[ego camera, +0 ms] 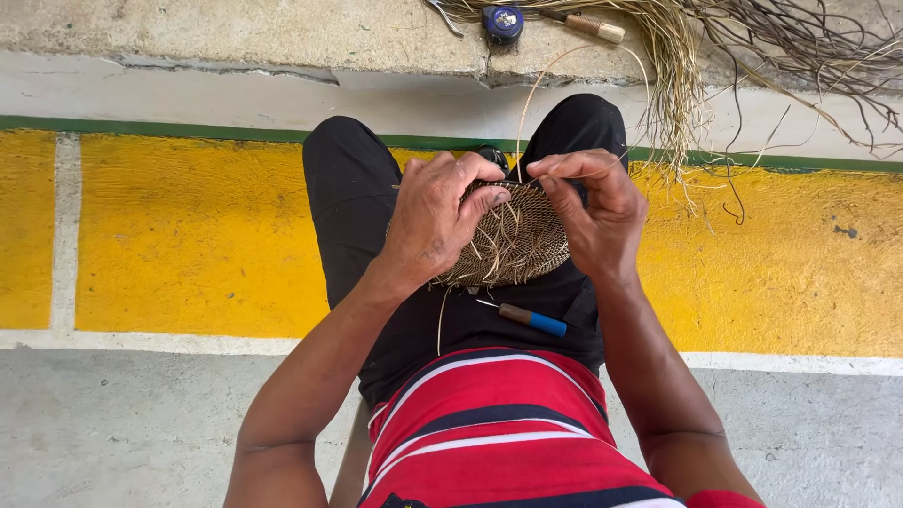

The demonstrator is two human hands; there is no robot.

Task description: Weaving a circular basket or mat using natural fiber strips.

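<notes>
Woven disc sits on lap, just above the knees. Left hand grips its rim, fingers curled tight; right hand pinches a thin straw strand w/ thumb + forefinger. Risk: strand may snap or slip if pulled hard; awl could roll off thigh. Yellow painted concrete floor, grey ledge w/ loose straw bundle.

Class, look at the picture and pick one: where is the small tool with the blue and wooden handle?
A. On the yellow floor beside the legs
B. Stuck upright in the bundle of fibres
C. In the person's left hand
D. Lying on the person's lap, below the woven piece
D: the blue-and-wood-handled tool lies loose on the black shorts, just below the round woven piece that both hands grip.
</notes>
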